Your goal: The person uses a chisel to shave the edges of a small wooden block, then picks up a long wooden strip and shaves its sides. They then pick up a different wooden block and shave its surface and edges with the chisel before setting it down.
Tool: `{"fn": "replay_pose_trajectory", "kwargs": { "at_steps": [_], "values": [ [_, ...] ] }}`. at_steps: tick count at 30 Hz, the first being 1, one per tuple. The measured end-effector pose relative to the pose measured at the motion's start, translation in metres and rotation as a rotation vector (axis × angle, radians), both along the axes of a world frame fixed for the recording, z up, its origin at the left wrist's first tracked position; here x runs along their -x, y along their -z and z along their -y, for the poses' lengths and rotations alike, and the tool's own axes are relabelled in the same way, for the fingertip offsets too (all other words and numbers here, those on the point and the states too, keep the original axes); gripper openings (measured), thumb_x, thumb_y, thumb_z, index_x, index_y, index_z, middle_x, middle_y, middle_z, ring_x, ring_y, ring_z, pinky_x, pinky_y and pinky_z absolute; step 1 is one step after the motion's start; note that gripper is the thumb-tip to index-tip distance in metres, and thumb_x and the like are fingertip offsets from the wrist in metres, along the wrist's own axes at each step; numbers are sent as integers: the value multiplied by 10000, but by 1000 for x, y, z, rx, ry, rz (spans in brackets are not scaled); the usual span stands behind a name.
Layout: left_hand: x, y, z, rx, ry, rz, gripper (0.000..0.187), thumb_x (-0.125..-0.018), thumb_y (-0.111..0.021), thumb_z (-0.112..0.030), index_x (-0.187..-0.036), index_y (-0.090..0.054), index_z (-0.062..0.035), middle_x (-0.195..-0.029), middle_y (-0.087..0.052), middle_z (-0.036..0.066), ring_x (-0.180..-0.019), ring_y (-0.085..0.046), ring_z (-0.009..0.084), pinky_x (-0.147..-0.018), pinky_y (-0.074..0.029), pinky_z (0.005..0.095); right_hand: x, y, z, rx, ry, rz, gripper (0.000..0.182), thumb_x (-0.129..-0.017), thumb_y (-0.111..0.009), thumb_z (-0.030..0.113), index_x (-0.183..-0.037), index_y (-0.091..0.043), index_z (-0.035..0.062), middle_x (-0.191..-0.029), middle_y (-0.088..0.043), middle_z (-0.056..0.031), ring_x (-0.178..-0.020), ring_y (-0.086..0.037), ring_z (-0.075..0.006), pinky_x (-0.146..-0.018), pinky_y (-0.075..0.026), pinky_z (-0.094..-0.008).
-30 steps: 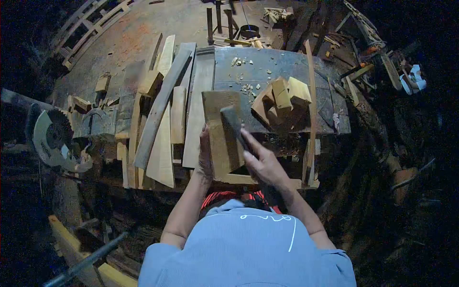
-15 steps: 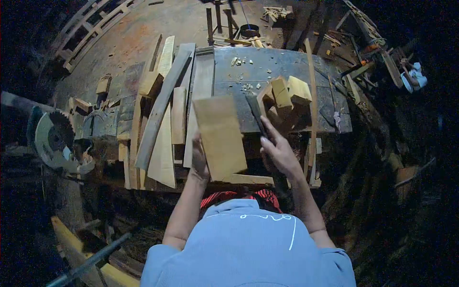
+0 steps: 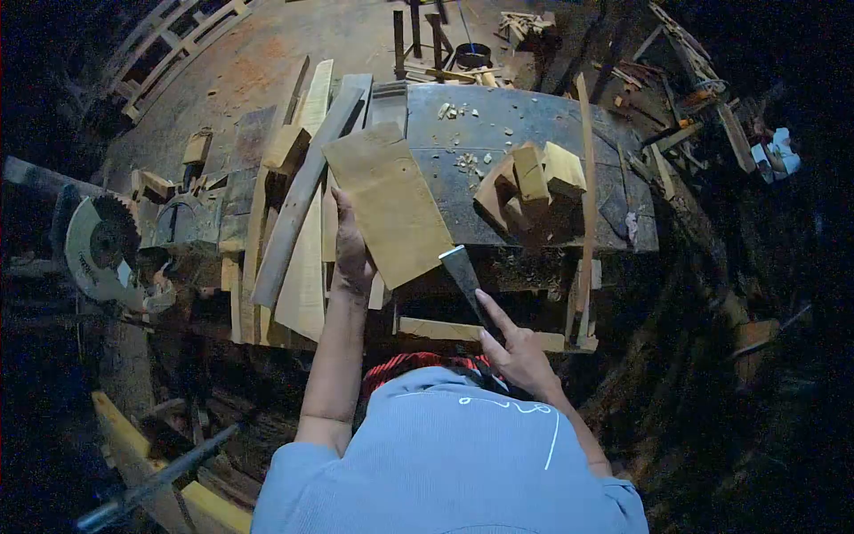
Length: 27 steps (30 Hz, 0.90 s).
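My left hand (image 3: 352, 245) grips a flat, squared wooden block (image 3: 387, 200) by its left side, thumb along the edge and the other fingers hidden behind it. The block is tilted, its broad pale face turned up toward me. In my right hand (image 3: 519, 356) is a wide chisel (image 3: 467, 283), index finger stretched along its dark blade. The chisel's bright cutting edge lies right at the block's lower right corner. Most of the chisel's handle is hidden by my hand.
Long boards (image 3: 302, 214) lie on the left of the workbench (image 3: 445, 107). Small wood blocks (image 3: 531, 173) are grouped at its right, near wood chips (image 3: 469, 163). A circular saw blade (image 3: 111, 231) stands at far left. A long thin strip (image 3: 588, 178) crosses the bench's right side.
The block has tilted counterclockwise and risen a little in my left hand. My right hand has come down toward me, and the chisel's edge has moved to the block's corner.
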<state>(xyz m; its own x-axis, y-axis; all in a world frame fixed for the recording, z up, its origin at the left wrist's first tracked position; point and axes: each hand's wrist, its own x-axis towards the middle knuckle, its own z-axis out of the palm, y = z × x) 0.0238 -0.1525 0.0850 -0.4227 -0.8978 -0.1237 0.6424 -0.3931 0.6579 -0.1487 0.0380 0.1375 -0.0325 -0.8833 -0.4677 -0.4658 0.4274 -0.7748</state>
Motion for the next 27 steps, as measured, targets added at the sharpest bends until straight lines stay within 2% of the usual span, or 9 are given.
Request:
{"fn": "replay_pose_trajectory", "kwargs": {
  "at_steps": [2, 11, 12, 14, 16, 19, 21, 23, 27],
  "values": [
    [5, -6, -3, 57, -2, 49, 680, -846, -266, -587, -1276, -313, -62, -1190, -459, 97, -1075, -476, 212, -894, -416, 358, 1, 1, 3, -40, 10, 32, 556, -834, -472, 225, -1341, -244, 218, -741, -562, -277, -689, -574, -399, -669, -438, -443],
    [4, -8, -8, 7, -31, 46, 658, -862, -254, -561, -1276, -307, -51, -1196, -449, 109, -1084, -468, 214, -894, -415, 356, -4, 7, -3, 30, -24, -48, 551, -842, -471, 232, -1341, -236, 236, -707, -561, -260, -652, -589, -370, -645, -441, -457],
    [8, -12, -15, -11, -9, 119, 653, -864, -258, -556, -1274, -311, -51, -1194, -450, 110, -1082, -469, 211, -889, -419, 352, -3, 11, 1, 28, -22, -50, 551, -842, -471, 232, -1341, -236, 236, -707, -561, -260, -652, -589, -370, -645, -441, -457],
    [12, -12, -24, -29, 18, 192, 647, -867, -262, -551, -1273, -314, -50, -1192, -452, 110, -1080, -469, 208, -884, -422, 348, 0, 18, 13, 79, 88, 63, 544, -843, -476, 197, -1342, -265, 242, -597, -531, -125, -517, -512, -171, -549, -439, -333],
    [13, -8, -25, -104, 37, 139, 638, -869, -270, -543, -1268, -325, -49, -1179, -463, 106, -1062, -480, 203, -872, -429, 340, 1, 18, 12, 76, 74, 46, 545, -843, -476, 197, -1343, -263, 243, -598, -539, -121, -515, -511, -165, -546, -439, -330],
    [7, -1, -14, -20, 3, 112, 635, -869, -272, -542, -1264, -333, -49, -1173, -471, 100, -1052, -488, 204, -866, -433, 338, 0, 21, 2, 183, 16, -36, 545, -845, -480, 200, -1343, -264, 244, -596, -540, -113, -508, -506, -143, -528, -434, -318],
    [2, 1, -17, -45, 47, 152, 625, -870, -285, -534, -1264, -334, -52, -1178, -469, 101, -1054, -489, 205, -867, -432, 341, 0, 16, -1, 17, -13, 21, 553, -831, -470, 261, -1337, -245, 253, -735, -571, -273, -702, -583, -406, -655, -439, -460],
    [1, 2, -24, -72, 108, 197, 616, -870, -298, -527, -1263, -334, -54, -1183, -467, 101, -1055, -490, 206, -868, -432, 344, 2, 17, 8, -7, 6, 13, 549, -834, -470, 265, -1336, -249, 254, -734, -570, -275, -698, -584, -404, -656, -440, -460],
    [8, 8, -26, -146, 46, 88, 547, -883, -373, -449, -1264, -331, -58, -1178, -473, 100, -1046, -498, 201, -872, -434, 333, 6, 26, 12, 27, 61, 63, 552, -838, -472, 253, -1339, -242, 247, -722, -572, -269, -693, -588, -401, -637, -431, -460]
  ]
}}
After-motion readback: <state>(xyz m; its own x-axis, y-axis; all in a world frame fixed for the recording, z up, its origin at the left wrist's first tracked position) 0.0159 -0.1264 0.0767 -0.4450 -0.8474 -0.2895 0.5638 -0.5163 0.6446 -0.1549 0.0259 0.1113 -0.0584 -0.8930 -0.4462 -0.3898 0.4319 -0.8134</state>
